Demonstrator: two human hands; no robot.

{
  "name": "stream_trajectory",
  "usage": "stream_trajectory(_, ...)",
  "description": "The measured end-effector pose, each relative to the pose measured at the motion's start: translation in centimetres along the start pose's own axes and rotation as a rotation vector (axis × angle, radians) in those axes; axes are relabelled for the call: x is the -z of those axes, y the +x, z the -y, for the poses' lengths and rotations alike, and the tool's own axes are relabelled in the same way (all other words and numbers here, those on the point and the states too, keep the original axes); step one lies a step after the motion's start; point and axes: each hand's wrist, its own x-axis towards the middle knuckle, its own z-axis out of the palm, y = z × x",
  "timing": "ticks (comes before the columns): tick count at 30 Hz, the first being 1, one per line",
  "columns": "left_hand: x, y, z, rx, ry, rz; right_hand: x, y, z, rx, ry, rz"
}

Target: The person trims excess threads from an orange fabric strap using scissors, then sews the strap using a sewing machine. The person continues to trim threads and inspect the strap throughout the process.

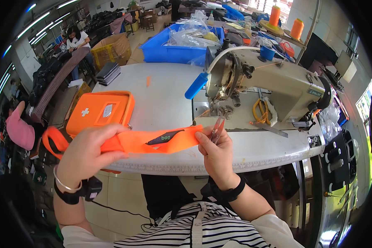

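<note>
Left hand [93,151]: closed on an orange strap [173,141], thumb below, fingers above; its palm side and the strap section within the grip are hidden. Right hand [217,155]: thumb and fingers pinch the strap's right end and also retain one pair of metal snips [217,129], blades pointing away from the wearer, handles largely covered by the fingers.

The strap, count one, is held above the table's front edge, with a loop extending past the left hand. One black label [165,138] shows on it, partly covered by orange material.

One orange pouch [101,108] with a white cross lies at the table's left edge; the left hand obscures its near edge. One sewing machine [273,78] occupies the right side; detail around its needle is hard to make out. One pair of yellow-handled scissors [261,111] lies beside it; whether the flat metal strip [273,129] nearby belongs to them cannot be told.

One blue bin [173,53] stands at the far edge; two orange thread cones [274,16] stand beyond the machine. Bare white table [161,99] separates pouch from machine and continues to the front edge.
</note>
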Motion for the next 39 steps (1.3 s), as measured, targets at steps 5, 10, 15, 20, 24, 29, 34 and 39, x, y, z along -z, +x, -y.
stream_trajectory(5,-3.4,9.6,3.7,-0.148,0.451,0.129,3.4,1.9,-1.7,0.059,0.024,-0.248)
stream_trajectory(10,-10.3,14.2,1.9,-0.387,0.322,0.107,5.4,2.7,-1.2,-0.033,-0.097,-0.359)
stream_trajectory(15,-15.8,16.4,1.7,-0.35,-0.304,0.148,4.9,3.6,-1.1,-0.064,-0.147,-0.338)
stream_trajectory(20,-15.8,17.7,2.6,-0.179,-0.658,0.276,5.3,4.3,-0.9,-0.124,-0.093,-0.276)
stream_trajectory(24,-15.2,18.2,3.0,-0.15,-0.614,0.329,6.8,5.0,0.9,-0.265,-0.225,-0.134)
stream_trajectory(29,-15.5,18.3,3.6,-0.137,-0.51,0.299,9.4,6.7,5.5,-0.422,-0.816,0.226)
stream_trajectory(34,-16.1,18.1,3.4,-0.248,-0.366,0.091,12.2,9.0,8.4,0.117,-1.433,0.554)
stream_trajectory(39,-16.5,18.2,4.2,-0.368,-0.166,0.078,15.1,11.0,9.0,0.255,-1.682,0.493)
